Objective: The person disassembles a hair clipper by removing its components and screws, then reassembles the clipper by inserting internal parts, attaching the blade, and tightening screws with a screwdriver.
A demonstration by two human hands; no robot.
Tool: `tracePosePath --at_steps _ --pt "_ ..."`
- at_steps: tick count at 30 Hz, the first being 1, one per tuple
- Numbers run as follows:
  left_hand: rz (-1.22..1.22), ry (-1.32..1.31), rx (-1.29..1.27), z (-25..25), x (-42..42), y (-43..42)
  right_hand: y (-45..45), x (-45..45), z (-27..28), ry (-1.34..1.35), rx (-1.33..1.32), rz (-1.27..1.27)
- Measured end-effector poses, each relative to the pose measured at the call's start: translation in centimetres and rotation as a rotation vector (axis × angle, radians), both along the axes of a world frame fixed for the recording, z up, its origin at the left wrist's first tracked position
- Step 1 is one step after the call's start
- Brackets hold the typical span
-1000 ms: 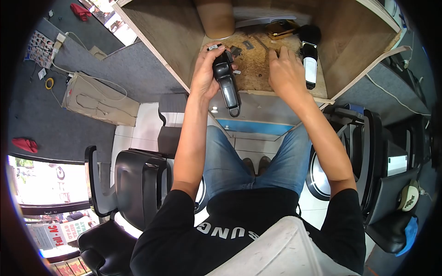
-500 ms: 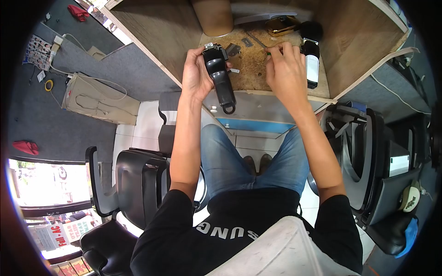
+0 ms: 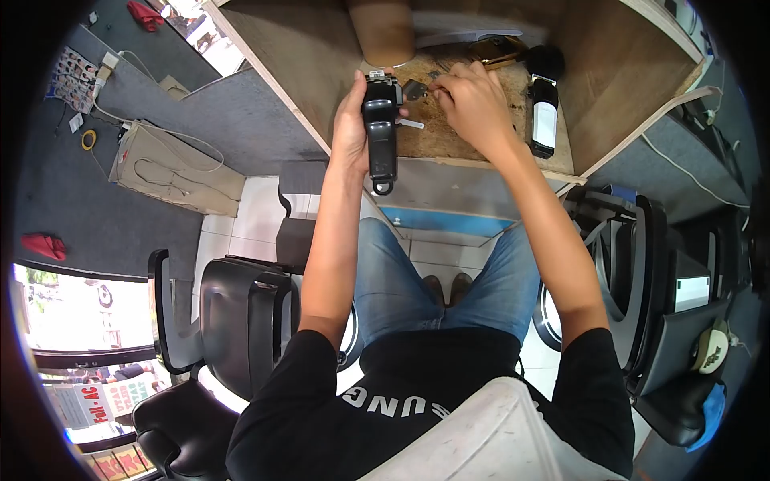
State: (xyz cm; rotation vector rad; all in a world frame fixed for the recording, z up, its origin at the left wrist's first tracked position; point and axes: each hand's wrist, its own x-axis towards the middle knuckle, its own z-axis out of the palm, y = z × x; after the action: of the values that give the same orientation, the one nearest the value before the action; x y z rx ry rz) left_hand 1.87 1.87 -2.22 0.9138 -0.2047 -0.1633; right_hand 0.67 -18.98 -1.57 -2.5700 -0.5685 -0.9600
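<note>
My left hand (image 3: 350,132) is wrapped round a black hair clipper (image 3: 380,132), its blade end up and its hanging loop toward me. A small white piece (image 3: 411,123) sticks out beside the clipper. Over the wooden shelf (image 3: 429,144), my right hand (image 3: 475,104) has its thumb and fingers pinched together; whatever they hold is too small to make out. Just left of those fingertips is a small dark part (image 3: 415,90). Farther right lies a second clipper (image 3: 544,116), black with a pale body panel.
Wooden side walls (image 3: 618,80) enclose the shelf. At its back are a brown cylinder (image 3: 383,36), a golden-brown item (image 3: 495,50) and a dark brush-like thing (image 3: 545,58). Black salon chairs (image 3: 241,309) stand on both sides. A cardboard box (image 3: 164,168) is at left.
My right hand has moved left, nearer the clipper and the small dark part. The clipper in my left hand has turned more upright.
</note>
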Motion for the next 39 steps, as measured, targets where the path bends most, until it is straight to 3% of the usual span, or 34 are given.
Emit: tracePosePath --at_steps 16,31,34,39 --pt "-0.133 -0.041 -0.005 0.2 -0.8 -0.1 -0.3 3.9 -1.1 0.074 -0.208 -0.158" --pt "-0.145 -0.036 0.001 0.1 -0.8 -0.2 -0.4 3.9 -1.1 -0.002 -0.137 -0.126" --pt "-0.159 -0.018 -0.036 0.0 -0.6 -0.2 -0.3 4.0 -1.2 -0.009 -0.090 -0.119" --pt "-0.113 -0.007 -0.002 0.0 -0.6 -0.3 -0.1 3.7 -0.3 0.002 0.240 0.037"
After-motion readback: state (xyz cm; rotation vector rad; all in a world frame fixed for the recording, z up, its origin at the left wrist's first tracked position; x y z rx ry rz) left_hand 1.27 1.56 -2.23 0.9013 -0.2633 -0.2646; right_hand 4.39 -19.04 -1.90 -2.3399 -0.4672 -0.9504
